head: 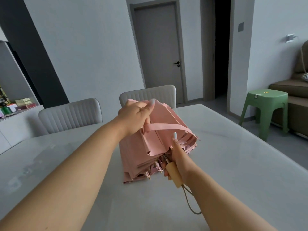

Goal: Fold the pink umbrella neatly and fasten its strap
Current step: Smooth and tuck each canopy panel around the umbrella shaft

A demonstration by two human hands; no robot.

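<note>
The pink umbrella (155,147) is collapsed but loose, its folds bunched in uneven layers, and it sits over the middle of the pale table (233,164) with its lower edge of cloth touching the tabletop. The right hand (179,162) is wrapped around the light wooden handle (174,175) at the near end, with one finger stretched forward along the gathered cloth; a thin cord loop (190,202) hangs from the end of the handle beside the wrist. The left hand (135,116) is on the far, upper part of the umbrella, fingers curled and pinching the cloth together with one end of the strap (168,126). From that hand the strap runs to the right across the top of the folds, unfastened, and curves down to the ribs on the right side. Behind the table stand two pale padded chairs (70,114), pushed in close. A green plastic stool (266,105) sits on the floor off to the right, near a brown sofa (295,90).
</note>
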